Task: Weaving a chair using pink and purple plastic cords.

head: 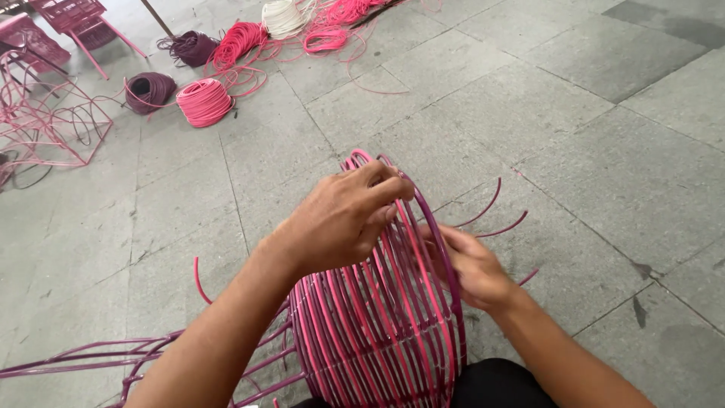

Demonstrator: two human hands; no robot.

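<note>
A rounded frame wrapped in pink and purple cord (pixel 377 325) stands between my arms at the bottom centre. My left hand (pixel 343 219) is curled over its top, pinching the strands near the upper rim. My right hand (pixel 472 264) sits on the frame's right side with its fingers closed around a purple cord (pixel 442 242) that arches over the top. Loose purple cord ends (pixel 498 219) stick out to the right of the frame.
Coils of pink cord (pixel 204 102), purple cord (pixel 149 91), red cord (pixel 238 41) and white cord (pixel 283 17) lie on the grey paved floor at the top. Pink wire frames (pixel 45 121) stand at the upper left. Purple rods (pixel 83 355) lie at the lower left.
</note>
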